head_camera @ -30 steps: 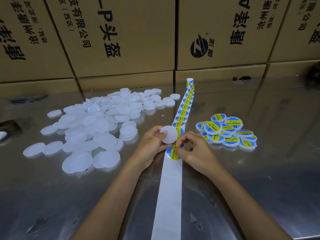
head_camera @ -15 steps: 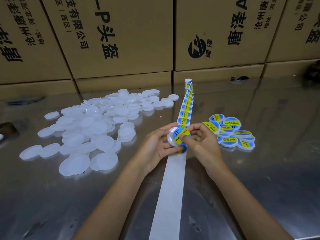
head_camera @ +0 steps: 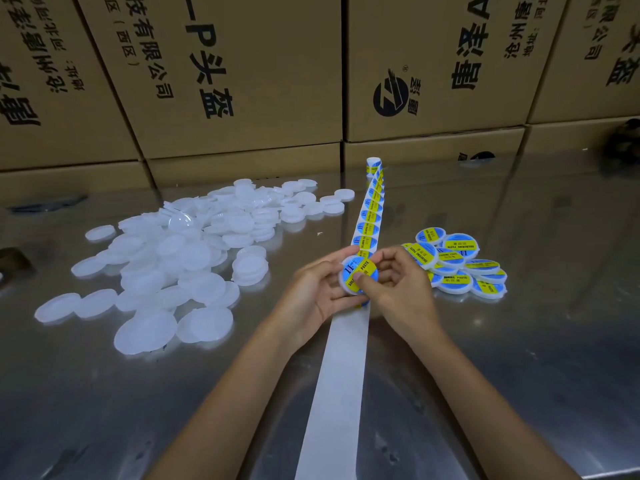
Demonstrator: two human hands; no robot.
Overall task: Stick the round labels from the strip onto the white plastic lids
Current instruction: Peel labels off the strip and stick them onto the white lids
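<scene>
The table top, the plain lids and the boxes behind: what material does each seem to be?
Table top: probably stainless steel, brushed and scuffed, since it gives dull reflections of the boxes. Plain lids: milky, semi-translucent plastic with a soft sheen, by the look. Boxes: matte brown corrugated cardboard with black print, seams visible.

My steel table [head_camera: 519, 341] carries a heap of plain white lids [head_camera: 180, 258] at left. The label strip [head_camera: 346, 358] runs down the middle, with labelled lids [head_camera: 460, 265] piled at right.

I see a shiny metal table [head_camera: 519, 341] catching soft reflections — behind it, a wall of brown cardboard boxes [head_camera: 242, 81] stacked 2 high, printed with black Chinese lettering.
</scene>
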